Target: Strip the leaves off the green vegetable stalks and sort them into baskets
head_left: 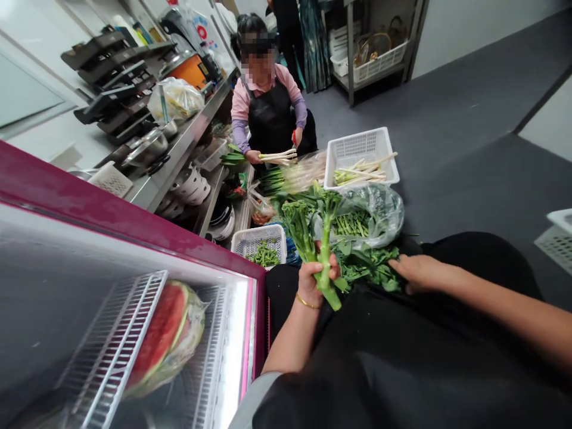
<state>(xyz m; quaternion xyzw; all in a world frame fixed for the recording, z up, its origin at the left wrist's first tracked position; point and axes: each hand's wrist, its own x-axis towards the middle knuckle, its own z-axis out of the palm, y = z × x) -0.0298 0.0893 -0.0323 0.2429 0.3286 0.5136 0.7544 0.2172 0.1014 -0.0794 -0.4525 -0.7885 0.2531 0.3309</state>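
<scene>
My left hand [313, 275] is closed round a few thick green stalks of broccolini [328, 238], held upright with their florets at the top and a cut end below. My right hand [417, 271] is at the right edge of a heap of leafy greens [369, 265] by my lap, its fingers curled on the leaves; the fingertips are partly hidden. Just beyond the heap, a clear plastic bag [386, 211] lies open with cut green stems [353, 224] inside.
A co-worker [272, 107] opposite holds white-stemmed scallions [279, 157] and a red-handled tool. White baskets hold scallions [361, 140] and green pieces [263, 232]. On my left stands an open fridge [250, 333] with a cut watermelon [165, 333]. Steel shelves [179, 155] carry pots.
</scene>
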